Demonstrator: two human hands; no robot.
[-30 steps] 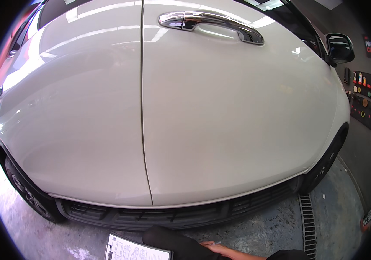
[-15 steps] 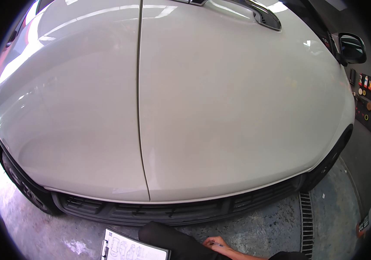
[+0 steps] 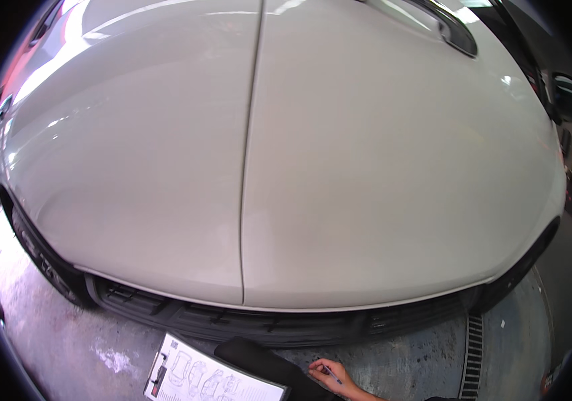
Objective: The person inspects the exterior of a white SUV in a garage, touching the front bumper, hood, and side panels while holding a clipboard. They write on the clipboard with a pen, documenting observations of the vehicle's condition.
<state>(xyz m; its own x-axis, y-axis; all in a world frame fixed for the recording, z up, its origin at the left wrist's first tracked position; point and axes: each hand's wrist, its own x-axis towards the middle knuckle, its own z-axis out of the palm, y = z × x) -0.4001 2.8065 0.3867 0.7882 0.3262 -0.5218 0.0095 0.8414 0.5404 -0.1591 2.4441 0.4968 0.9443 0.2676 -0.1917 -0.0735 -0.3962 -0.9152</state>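
Observation:
My right hand (image 3: 334,383) is at the lower edge, right of centre, over a dark-clothed leg (image 3: 259,355). Its fingers are closed around a slim pen (image 3: 332,371). To the left of the leg is a tilted clipboard (image 3: 151,378) with a metal clip. It carries a white sheet (image 3: 222,386) printed with car outline drawings and lines of text. My left hand is out of sight.
A pale car body (image 3: 366,167) fills most of the view, with a vertical seam (image 3: 246,167) and dark ribbed lower trim (image 3: 286,326). A wheel (image 3: 42,257) shows at left. A drain grate (image 3: 472,361) runs along the concrete floor (image 3: 406,364); a mirror (image 3: 570,97) sits at far right.
The view has turned, so the car's seam and mirror sit further right. More of the clipboard shows. My right hand still holds the pen.

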